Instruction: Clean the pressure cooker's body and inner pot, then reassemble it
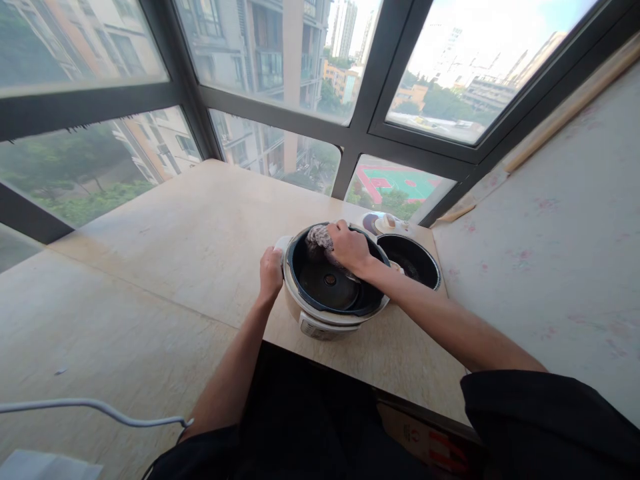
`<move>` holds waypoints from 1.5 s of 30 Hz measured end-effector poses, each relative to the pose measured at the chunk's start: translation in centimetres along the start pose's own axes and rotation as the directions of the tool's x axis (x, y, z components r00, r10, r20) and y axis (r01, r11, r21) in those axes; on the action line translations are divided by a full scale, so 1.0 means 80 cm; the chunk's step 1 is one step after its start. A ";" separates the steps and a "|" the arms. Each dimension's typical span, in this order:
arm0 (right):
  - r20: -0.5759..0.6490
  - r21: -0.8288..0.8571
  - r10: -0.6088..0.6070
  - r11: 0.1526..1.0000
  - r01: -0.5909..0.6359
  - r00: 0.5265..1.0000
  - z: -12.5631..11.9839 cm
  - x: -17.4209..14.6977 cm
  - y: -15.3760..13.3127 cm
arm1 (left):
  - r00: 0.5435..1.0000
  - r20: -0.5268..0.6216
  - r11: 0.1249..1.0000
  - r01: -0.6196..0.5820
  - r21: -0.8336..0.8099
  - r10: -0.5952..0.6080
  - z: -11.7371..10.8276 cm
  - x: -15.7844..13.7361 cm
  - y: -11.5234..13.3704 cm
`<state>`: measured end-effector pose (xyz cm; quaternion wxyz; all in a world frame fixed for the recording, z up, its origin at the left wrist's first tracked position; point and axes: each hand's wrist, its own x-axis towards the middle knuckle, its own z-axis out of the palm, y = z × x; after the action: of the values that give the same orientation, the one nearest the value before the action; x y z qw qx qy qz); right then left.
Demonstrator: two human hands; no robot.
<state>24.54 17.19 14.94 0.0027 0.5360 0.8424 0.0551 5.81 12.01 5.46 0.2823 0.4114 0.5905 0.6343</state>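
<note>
A white electric pressure cooker stands lidless near the ledge's front edge, its dark inside and round centre plate showing. My left hand is closed around the cooker's side handle. Reaching over the rim from the right, my right hand grips a bunched grey cloth against the inner wall at the far left. Part of the cloth is hidden under the fingers. Just behind and to the right sits a black inner pot.
The cooker's lid lies by the window, beyond the pot. A white cable crosses the ledge at lower left, near a white paper-like piece. Window frames border the back, and a papered wall closes the right.
</note>
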 end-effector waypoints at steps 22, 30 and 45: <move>0.226 0.054 -0.719 0.683 0.728 0.658 0.056 0.033 0.007 | 0.999 -0.018 0.999 0.035 0.007 -0.034 0.001 -0.002 0.007; 0.386 -0.053 -0.218 0.965 0.258 0.896 0.030 0.018 0.021 | 1.000 0.001 1.000 0.028 -0.015 -0.027 -0.001 -0.002 0.006; 0.682 0.041 -0.191 0.974 0.224 0.706 -0.020 -0.003 0.004 | 0.999 -0.023 0.999 0.047 -0.014 -0.047 0.002 -0.005 0.013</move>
<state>24.80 16.96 16.57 0.3295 0.4204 0.8358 -0.1268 6.29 11.62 6.37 0.2928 0.3879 0.5992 0.6362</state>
